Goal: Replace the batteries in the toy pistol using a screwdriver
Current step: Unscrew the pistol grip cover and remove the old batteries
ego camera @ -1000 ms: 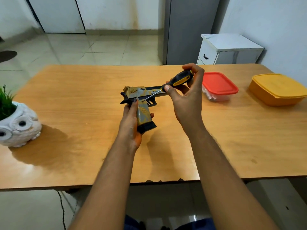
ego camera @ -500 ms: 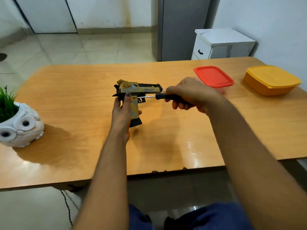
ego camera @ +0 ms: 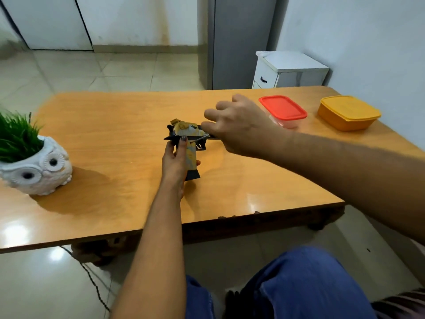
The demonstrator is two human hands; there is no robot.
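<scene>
A yellow-and-black toy pistol stands upright on its grip on the wooden table. My left hand grips the pistol's handle from the left, thumb up by the trigger guard. The thin metal shaft of the screwdriver points left at the side of the pistol just above the grip. My right hand comes in from the right over the barrel and holds the screwdriver; its handle is hidden under the palm. The hand is blurred and its upper fingers look loosely raised.
A white owl planter with green grass stands at the table's left edge. A clear container with a red lid and an orange container sit at the far right. A white cabinet stands behind the table.
My right hand has turned over from palm-up to knuckles-up, and the screwdriver handle is now hidden beneath it. The shaft now slants up from the pistol. My left hand keeps its hold.
</scene>
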